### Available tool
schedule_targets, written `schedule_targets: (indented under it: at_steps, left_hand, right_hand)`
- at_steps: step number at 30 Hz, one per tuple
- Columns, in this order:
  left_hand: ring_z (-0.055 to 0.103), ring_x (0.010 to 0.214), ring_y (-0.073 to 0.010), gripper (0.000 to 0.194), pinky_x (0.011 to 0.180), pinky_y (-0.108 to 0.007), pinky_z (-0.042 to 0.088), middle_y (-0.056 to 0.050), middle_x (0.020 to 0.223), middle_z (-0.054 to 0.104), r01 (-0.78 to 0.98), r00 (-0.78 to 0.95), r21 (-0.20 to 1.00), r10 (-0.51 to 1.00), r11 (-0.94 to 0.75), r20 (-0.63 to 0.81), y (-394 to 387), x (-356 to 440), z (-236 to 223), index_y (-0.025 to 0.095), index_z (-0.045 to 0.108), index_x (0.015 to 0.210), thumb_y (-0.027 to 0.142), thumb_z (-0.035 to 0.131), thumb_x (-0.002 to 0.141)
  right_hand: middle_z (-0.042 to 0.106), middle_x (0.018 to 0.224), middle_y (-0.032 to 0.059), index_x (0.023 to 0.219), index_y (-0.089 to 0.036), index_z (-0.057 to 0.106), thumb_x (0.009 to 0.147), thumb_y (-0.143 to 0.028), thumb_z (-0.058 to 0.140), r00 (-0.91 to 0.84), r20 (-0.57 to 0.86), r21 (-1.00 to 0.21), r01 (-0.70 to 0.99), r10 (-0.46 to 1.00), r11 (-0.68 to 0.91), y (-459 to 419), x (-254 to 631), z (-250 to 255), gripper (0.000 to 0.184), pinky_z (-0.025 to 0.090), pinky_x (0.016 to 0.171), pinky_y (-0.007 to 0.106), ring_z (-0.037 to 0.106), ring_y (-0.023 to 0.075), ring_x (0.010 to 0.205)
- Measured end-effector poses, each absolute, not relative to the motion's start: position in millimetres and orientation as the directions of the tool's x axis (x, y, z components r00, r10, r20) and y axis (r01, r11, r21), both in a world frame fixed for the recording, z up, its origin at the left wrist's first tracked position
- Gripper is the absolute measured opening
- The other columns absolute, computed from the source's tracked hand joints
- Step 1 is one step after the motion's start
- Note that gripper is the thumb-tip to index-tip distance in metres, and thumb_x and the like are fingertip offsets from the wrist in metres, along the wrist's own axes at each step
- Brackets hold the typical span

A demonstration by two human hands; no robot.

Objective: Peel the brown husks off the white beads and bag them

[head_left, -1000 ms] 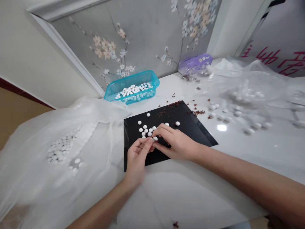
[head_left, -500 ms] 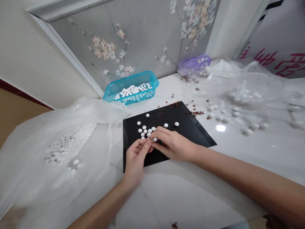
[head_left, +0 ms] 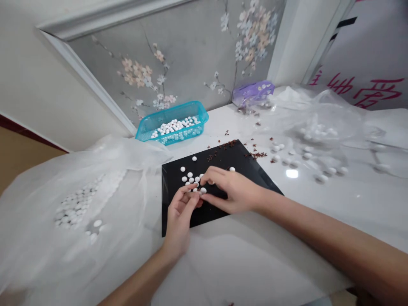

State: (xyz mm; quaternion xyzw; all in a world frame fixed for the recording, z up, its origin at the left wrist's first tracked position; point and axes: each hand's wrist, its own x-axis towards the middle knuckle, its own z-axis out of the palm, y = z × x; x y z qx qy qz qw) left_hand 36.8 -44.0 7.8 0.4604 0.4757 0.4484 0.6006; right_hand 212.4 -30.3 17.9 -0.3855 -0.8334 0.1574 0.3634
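Observation:
My left hand (head_left: 180,214) is closed in a pinch over the near part of a black board (head_left: 248,170). Whatever lies between its fingertips is too small and covered to make out. My right hand (head_left: 234,191) is beside it, index finger and thumb apart, the thumb close to the left fingertips. A white ball (head_left: 203,191) shows in the gap between the right finger and thumb, apparently on the board. Several more white balls (head_left: 190,174) lie just beyond my hands, partly covered by them. Small reddish-brown pieces (head_left: 228,145) are scattered along the board's far edge.
A blue basket (head_left: 204,115) of white balls stands against the wall. At left a translucent plastic bag (head_left: 127,233) holds more balls. On the right are a clear bag (head_left: 344,114), loose balls and brown pieces (head_left: 256,155). A purple packet (head_left: 251,92) sits at the back.
My right index finger has lifted away from the left fingertips, widening the gap to its thumb. My left hand stays pinched. The whole view has shifted slightly.

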Motion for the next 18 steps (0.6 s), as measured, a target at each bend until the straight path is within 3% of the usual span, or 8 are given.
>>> schedule_targets:
  at_steps: [3,6,8,10,14,18]
  left_hand:
    - [0.058,0.076,-0.0106,0.021,0.073,-0.021,0.046,0.000,0.080,0.064,-0.015,0.138,0.990,0.981,0.143,-0.139,-47,37,8,0.023,0.064,0.096,0.033,0.063,0.078]
    - [0.061,0.088,-0.0151,0.021,0.080,-0.025,0.046,-0.002,0.089,0.066,0.159,0.196,0.987,0.979,0.017,-0.049,-53,35,8,0.024,0.062,0.100,0.032,0.060,0.080]
    - [0.061,0.092,-0.0172,0.019,0.083,-0.028,0.045,-0.004,0.093,0.067,0.307,0.277,0.941,0.959,-0.146,0.058,-54,34,9,0.025,0.063,0.099,0.029,0.060,0.080]
    - [0.061,0.092,-0.0184,0.014,0.085,-0.030,0.044,-0.004,0.096,0.067,0.426,0.353,0.842,0.918,-0.332,0.184,-52,33,12,0.025,0.066,0.092,0.025,0.061,0.079]
    - [0.056,0.098,-0.0227,0.014,0.089,-0.034,0.041,-0.005,0.096,0.069,0.513,0.432,0.669,0.835,-0.538,0.339,-36,29,22,0.026,0.069,0.087,0.021,0.062,0.076]
    - [0.054,0.101,-0.0255,0.014,0.091,-0.036,0.038,-0.005,0.094,0.071,0.547,0.479,0.585,0.797,-0.598,0.367,-15,18,35,0.028,0.071,0.083,0.020,0.065,0.073]
  right_hand:
    - [0.058,0.083,0.0045,0.085,-0.017,0.055,0.081,-0.022,0.052,-0.303,0.469,-0.537,0.648,0.830,0.540,-16,242,28,0.008,0.041,0.061,0.024,0.054,0.0133,0.069]
    - [0.059,0.080,0.0055,0.076,-0.017,0.058,0.077,-0.022,0.054,0.062,0.358,-0.489,0.863,0.932,0.130,-1,278,34,0.007,0.038,0.060,0.027,0.052,0.0139,0.061]
    - [0.060,0.073,0.0064,0.070,-0.017,0.058,0.076,-0.025,0.054,0.249,0.224,-0.428,0.894,0.942,-0.134,4,293,35,0.011,0.036,0.058,0.028,0.053,0.0169,0.062]
    - [0.059,0.064,0.0068,0.067,-0.017,0.059,0.076,-0.032,0.054,0.329,0.091,-0.366,0.889,0.940,-0.276,6,299,34,0.018,0.035,0.055,0.028,0.054,0.0197,0.062]
    - [0.061,0.066,0.0086,0.069,-0.017,0.062,0.076,-0.038,0.055,0.335,-0.061,-0.296,0.894,0.940,-0.338,7,293,26,0.023,0.034,0.051,0.028,0.057,0.0216,0.063]
    - [0.062,0.069,0.0096,0.072,-0.016,0.064,0.076,-0.024,0.053,0.292,-0.064,-0.309,0.903,0.954,-0.297,9,288,19,0.014,0.036,0.054,0.028,0.059,0.0218,0.066]
